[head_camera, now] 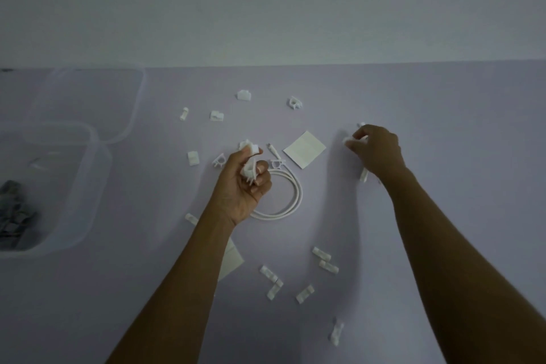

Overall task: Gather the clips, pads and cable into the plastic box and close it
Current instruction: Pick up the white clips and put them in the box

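clutching clips (249, 170) in curled left hand (243, 186); right hand (379, 152) fingers (356, 143) pinching clip (346, 140).

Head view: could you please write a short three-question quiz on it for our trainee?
1. True or false: the cable lies inside the box.
2. What does the left hand hold? A: clips. B: a pad. C: nothing.
3. Fill in: the right hand pinches a white ____.

Key: 1 false, it lies coiled on the table; 2 A; 3 clip.
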`<state>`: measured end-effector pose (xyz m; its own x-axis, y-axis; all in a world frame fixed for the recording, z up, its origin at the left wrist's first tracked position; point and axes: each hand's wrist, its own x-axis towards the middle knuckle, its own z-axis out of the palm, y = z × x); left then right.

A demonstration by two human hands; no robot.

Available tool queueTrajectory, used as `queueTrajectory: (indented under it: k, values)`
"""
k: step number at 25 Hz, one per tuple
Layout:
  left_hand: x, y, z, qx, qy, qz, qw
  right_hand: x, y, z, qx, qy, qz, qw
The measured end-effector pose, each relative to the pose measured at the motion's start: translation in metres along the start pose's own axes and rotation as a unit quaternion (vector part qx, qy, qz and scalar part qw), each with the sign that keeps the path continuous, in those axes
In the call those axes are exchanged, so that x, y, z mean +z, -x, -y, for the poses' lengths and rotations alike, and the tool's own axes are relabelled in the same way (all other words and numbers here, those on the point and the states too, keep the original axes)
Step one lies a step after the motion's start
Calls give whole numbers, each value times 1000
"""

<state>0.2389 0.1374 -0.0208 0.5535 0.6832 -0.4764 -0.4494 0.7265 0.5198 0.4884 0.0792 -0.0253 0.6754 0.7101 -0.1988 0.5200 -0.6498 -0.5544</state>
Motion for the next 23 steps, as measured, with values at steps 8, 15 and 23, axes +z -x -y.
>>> queueTrajectory:
  k: [8, 15, 23]
  values:
    - [-1, -2, -2, -19, -48, 31, 998, -1, 44, 6, 122, -658, 186, 720]
    - [-8, 7, -5, -44, -92, -12, 995, 26, 75, 16, 119, -750, 251, 601]
    - [-28, 51, -20, -20, 21, 3, 1000, 61, 115, 51, 97, -788, 333, 509]
